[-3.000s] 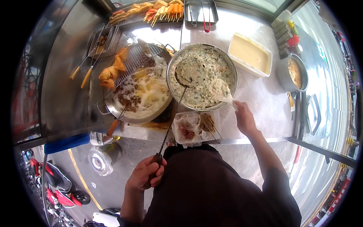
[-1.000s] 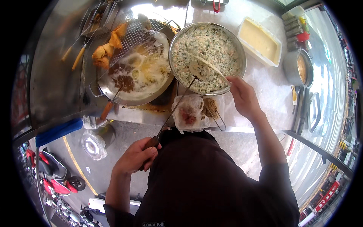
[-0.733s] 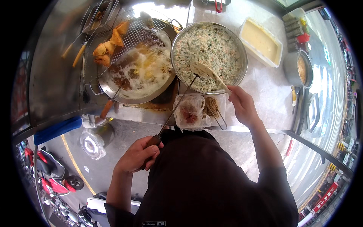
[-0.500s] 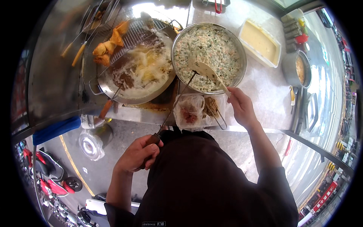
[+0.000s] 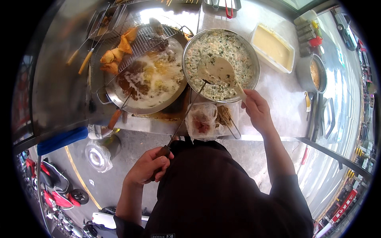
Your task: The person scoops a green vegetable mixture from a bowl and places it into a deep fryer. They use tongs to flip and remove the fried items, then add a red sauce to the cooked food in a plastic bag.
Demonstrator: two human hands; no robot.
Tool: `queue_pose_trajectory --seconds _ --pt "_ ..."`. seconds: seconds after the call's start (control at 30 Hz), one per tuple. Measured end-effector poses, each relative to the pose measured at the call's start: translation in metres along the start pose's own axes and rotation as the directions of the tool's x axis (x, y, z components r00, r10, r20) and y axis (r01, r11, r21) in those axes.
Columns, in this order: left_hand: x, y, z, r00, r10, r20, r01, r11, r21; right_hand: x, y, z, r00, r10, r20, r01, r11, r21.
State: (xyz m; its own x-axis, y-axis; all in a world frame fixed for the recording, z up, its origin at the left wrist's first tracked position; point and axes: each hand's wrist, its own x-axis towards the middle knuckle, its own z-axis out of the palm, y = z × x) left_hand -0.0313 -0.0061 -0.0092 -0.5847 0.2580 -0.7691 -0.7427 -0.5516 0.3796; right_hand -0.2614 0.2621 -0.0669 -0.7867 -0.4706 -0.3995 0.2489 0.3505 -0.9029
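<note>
My left hand (image 5: 151, 166) is closed round the dark wooden handle of a long metal ladle (image 5: 185, 117). Its thin shaft reaches up to a metal bowl of chopped vegetable filling (image 5: 248, 59), where the ladle's head is mostly hidden. In my right hand (image 5: 257, 110) is a pale, broad spoon (image 5: 226, 71), gripped by its handle. The spoon's wide face, smeared with filling, lies over the ladle's head above the bowl. Left of the bowl, a large pan of foaming oil (image 5: 158, 93) holds another ladle with a wooden handle (image 5: 115, 118).
Golden fried pieces (image 5: 115, 55) rest on a wire rack (image 5: 145, 43) across the pan. A white tub of batter (image 5: 274, 47) and a metal pot (image 5: 311, 73) stand to the right. Near the counter's front edge lies a plastic-lined container (image 5: 200, 123) beside metal tongs (image 5: 234, 129).
The spoon has turned so its broad face shows more and sits over the ladle's head. My right hand has shifted slightly right and down. The whole view has moved slightly.
</note>
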Motion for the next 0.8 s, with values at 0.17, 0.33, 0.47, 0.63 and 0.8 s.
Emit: queue_pose_trajectory --seconds 0.17,0.33,0.47,0.63,0.8 --pt "0.000 -0.003 -0.003 1.000 0.003 -0.017 -0.001 0.996 0.085 0.010 -0.008 0.003 0.997 -0.060 0.052 0.065 0.992 -0.105" --pt "-0.003 -0.006 -0.006 1.000 0.016 -0.003 -0.015 0.992 0.128 0.030 -0.027 -0.014 0.998 0.036 0.054 -0.032 0.997 -0.072" --pt "-0.009 -0.008 -0.005 0.999 0.026 -0.038 -0.018 0.980 0.196 0.066 -0.046 -0.033 0.962 0.246 0.116 -0.244 0.969 -0.031" --pt "-0.014 -0.015 -0.008 0.997 0.019 -0.070 -0.007 0.988 0.155 0.112 -0.034 -0.055 0.966 0.257 0.005 -0.250 0.942 -0.224" --pt "-0.014 -0.010 -0.009 0.999 0.011 -0.041 -0.005 0.987 0.162 0.097 -0.047 -0.041 0.988 -0.149 0.027 0.146 0.894 -0.423"
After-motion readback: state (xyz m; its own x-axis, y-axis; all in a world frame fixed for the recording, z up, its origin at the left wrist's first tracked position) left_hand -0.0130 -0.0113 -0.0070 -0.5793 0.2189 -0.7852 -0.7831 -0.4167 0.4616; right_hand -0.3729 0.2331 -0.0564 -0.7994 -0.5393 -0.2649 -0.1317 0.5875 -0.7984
